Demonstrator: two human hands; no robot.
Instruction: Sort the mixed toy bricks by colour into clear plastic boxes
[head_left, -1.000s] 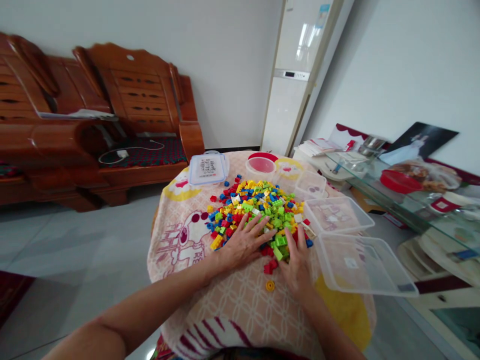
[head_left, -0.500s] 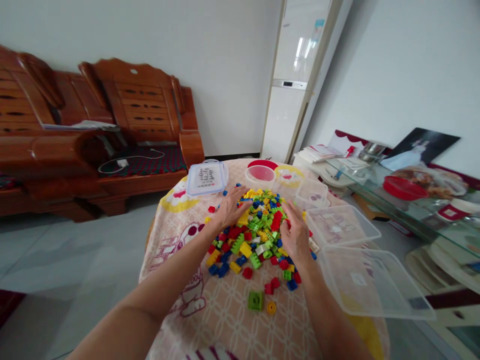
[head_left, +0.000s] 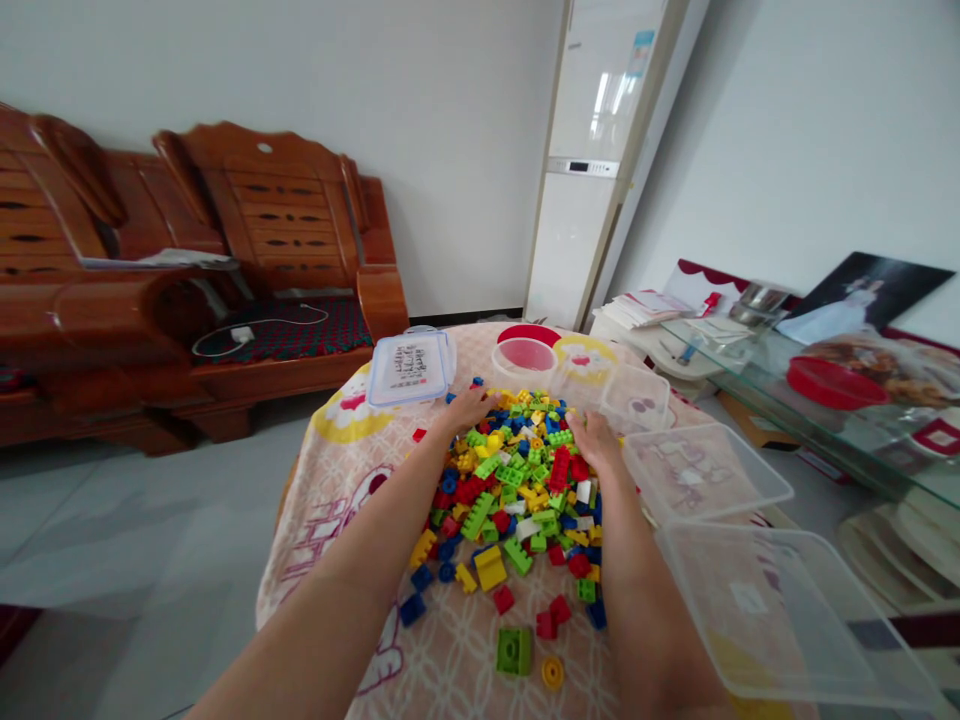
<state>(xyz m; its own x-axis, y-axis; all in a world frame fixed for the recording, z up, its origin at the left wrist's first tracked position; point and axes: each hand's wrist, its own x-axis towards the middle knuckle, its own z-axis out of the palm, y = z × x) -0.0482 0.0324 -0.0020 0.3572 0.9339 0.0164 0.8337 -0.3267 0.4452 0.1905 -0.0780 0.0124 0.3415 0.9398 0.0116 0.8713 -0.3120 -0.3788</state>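
A wide pile of toy building bricks [head_left: 517,475] in red, yellow, green and blue covers the middle of the cloth-covered round table [head_left: 442,655]. At the pile's far left edge my left hand [head_left: 469,408] lies low, fingers stretched over the bricks and partly out of sight. My right hand [head_left: 595,440] rests along the far right edge, its fingers apart and touching bricks. Neither hand grips a brick that I can see. Closest to me lie a green square brick [head_left: 514,651] and a round yellow piece [head_left: 553,673], apart from the pile.
Clear plastic trays [head_left: 705,465] line the table's right side. Behind the pile stands a round clear tub [head_left: 525,362]. A lidded box [head_left: 409,368] sits at the back left. Right of the table is a glass shelf [head_left: 787,375]; a wooden chair [head_left: 277,225] stands behind left.
Both hands have moved farther away, to the far sides of the pile. Several bricks near me, a yellow one among them, have shifted closer. The view has tilted slightly.
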